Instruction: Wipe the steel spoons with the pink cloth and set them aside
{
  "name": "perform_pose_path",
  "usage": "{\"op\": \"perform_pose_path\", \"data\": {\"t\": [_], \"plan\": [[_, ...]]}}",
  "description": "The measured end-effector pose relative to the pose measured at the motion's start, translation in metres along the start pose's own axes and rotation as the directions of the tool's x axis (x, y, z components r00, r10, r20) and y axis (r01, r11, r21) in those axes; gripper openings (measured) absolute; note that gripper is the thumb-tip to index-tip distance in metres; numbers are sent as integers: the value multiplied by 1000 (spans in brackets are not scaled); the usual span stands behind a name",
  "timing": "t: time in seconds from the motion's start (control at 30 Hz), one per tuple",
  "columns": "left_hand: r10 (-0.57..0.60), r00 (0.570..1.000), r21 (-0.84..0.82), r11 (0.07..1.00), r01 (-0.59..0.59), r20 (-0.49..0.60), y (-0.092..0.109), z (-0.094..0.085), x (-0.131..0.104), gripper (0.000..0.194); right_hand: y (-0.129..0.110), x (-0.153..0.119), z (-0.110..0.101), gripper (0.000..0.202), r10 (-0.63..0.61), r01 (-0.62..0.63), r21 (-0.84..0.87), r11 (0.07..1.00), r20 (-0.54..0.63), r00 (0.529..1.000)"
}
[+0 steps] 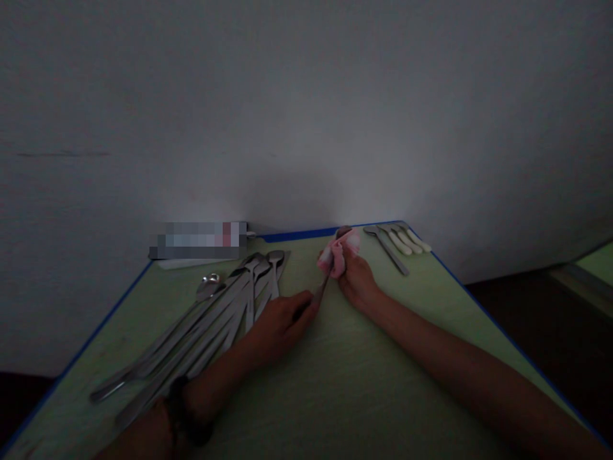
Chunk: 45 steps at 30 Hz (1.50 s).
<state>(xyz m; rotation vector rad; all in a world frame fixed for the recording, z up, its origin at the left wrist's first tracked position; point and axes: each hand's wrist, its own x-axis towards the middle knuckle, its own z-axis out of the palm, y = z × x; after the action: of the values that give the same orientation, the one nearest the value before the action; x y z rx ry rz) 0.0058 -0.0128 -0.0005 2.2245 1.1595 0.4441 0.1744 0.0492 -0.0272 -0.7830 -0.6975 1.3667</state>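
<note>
My left hand [287,322] is closed around the handle end of a metal spoon [324,287], which tilts up and away toward the right. A pink and white cloth [338,257] is wrapped about the spoon's upper part, and only the tip of its bowl shows above the folds. My right hand [357,278] is closed on that cloth, pressing it around the spoon; its fingertips are partly hidden. Left of my left hand lies a spread of several long-handled metal spoons [251,287]. Beyond my right hand several spoons with pale handles [402,239] lie beside an all-metal spoon [390,249].
The green tabletop [354,383] has a blue edge [306,234] and stands against a grey wall [297,115]. A blurred-out flat object [198,241] lies at the back left corner. Another green surface [596,268] shows at far right.
</note>
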Motion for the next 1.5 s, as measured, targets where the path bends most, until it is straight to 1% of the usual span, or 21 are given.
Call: {"op": "perform_pose_path", "data": {"t": [0.1, 0.23, 0.33, 0.43, 0.57, 0.67, 0.77, 0.87, 0.97, 1.07, 1.13, 1.2, 1.3, 1.5], "plan": [[14, 1000, 28, 1000, -14, 6, -1, 2, -1, 32, -4, 5, -2, 27, -35, 37, 57, 998, -37, 999], [10, 1000, 33, 999, -10, 8, -3, 2, -2, 32, -6, 6, -5, 30, -67, 66, -37, 997, -30, 997], [31, 999, 8, 999, -32, 30, -2, 0, -3, 31, -7, 8, -8, 30, -118, 118, -95, 988, -1, 993], [31, 999, -35, 999, -30, 29, -1, -2, -5, 31, -8, 12, -11, 24, -112, 117, -63, 991, 73, 991], [-28, 998, -129, 991, 21, -55, 0, -3, -5, 24, -9, 13, -13, 19, -23, 27, -21, 999, 170, 985], [-112, 989, -216, 972, 90, -92, -2, -2, -3, 19, -10, 11, -12, 16, -14, 23, -49, 999, 185, 983], [-164, 980, -233, 963, 134, -115, -6, 0, 0, 26, -11, 6, -9, 13, -11, 38, -119, 992, 220, 975], [-175, 977, -217, 965, 146, -121, -6, 0, 1, 32, -11, 4, -8, 15, 3, 41, -159, 986, 270, 963], [-169, 978, -161, 976, 149, -120, -2, -1, 1, 33, -9, 6, -11, 17, 2, 37, -133, 990, 286, 958], [-131, 988, -61, 990, 127, -76, 3, -2, 0, 31, -5, 7, -14, 18, -1, 35, -111, 993, 294, 956], [-99, 994, -2, 995, 99, -39, 5, -1, -2, 29, -5, 7, -14, 22, 25, 12, -121, 993, 306, 952], [-77, 996, 42, 996, 79, -38, 5, 0, -3, 29, -7, 5, -12, 29, 59, -20, -124, 992, 320, 946], [-49, 998, 54, 997, 51, -45, 5, 0, -4, 29, -10, 2, -10, 35, 74, -39, -111, 993, 325, 943], [-17, 999, 77, 997, 21, -48, 2, 2, -4, 25, -8, 3, -11, 34, 98, -55, -141, 988, 315, 944]]}}
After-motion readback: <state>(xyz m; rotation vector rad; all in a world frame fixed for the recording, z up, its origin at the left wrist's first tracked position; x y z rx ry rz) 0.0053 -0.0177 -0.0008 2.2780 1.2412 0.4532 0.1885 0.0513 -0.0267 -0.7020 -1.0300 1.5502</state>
